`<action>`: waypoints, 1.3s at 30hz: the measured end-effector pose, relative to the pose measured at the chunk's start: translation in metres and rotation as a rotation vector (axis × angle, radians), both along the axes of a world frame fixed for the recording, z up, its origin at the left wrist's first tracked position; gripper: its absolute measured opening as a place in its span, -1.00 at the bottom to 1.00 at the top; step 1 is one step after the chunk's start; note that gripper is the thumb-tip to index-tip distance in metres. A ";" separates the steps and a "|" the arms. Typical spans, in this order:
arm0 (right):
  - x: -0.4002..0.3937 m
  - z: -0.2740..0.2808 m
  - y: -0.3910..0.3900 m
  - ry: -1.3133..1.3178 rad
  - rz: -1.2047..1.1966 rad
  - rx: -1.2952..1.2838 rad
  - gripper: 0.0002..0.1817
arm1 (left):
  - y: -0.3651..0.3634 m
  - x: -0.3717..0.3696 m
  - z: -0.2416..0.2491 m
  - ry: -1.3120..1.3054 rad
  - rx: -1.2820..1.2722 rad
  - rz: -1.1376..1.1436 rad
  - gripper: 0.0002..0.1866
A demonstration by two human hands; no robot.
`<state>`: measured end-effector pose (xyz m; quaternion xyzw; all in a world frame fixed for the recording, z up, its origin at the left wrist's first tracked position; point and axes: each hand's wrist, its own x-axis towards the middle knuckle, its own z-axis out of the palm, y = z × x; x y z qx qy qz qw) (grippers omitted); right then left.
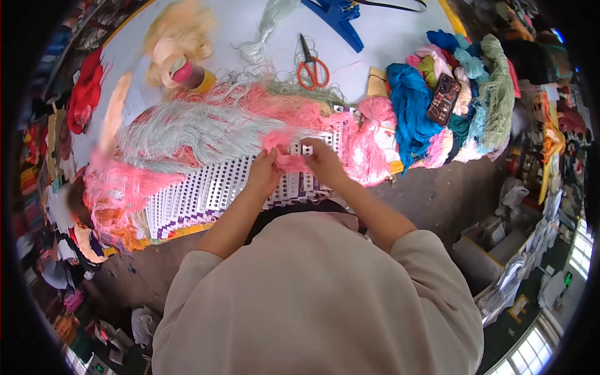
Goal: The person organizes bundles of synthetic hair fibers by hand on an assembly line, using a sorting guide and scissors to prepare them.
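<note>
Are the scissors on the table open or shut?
Shut. The scissors lie flat on the table, blades together in one point, orange handles side by side.

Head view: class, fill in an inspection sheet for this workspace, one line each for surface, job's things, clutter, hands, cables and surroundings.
Surface: pale table with a yellow edge.
Job's things: pink yarn over a white mesh canvas, partly tufted pink and grey.
Clutter: scissors, phone on a yarn heap, blue tool, tape rolls.
Hands: left hand and right hand both grip the pink yarn.
Cables: black strap at the top edge.
Surroundings: floor crowded with bags and fabric.
</note>
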<state>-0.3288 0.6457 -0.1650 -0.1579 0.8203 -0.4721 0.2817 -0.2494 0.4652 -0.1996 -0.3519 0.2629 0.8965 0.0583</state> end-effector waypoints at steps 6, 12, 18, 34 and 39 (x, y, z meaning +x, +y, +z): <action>-0.069 -0.054 0.022 0.396 -0.047 0.262 -0.69 | 0.000 0.025 0.032 -0.023 0.132 0.023 -0.70; -0.098 -0.075 0.011 0.435 -0.042 0.278 -0.82 | -0.029 0.001 0.119 0.311 0.224 0.067 -0.62; -0.111 -0.013 0.023 -0.065 -0.266 -0.290 -0.87 | -0.086 -0.026 0.080 -0.310 -1.104 -0.054 -0.55; -0.004 0.184 -0.068 0.258 -0.010 -0.300 -0.81 | -0.033 -0.006 0.190 0.319 -0.868 0.001 -0.67; 0.007 0.205 -0.100 0.342 0.124 -0.335 -0.80 | -0.058 0.021 0.219 0.392 -1.228 -0.058 -0.77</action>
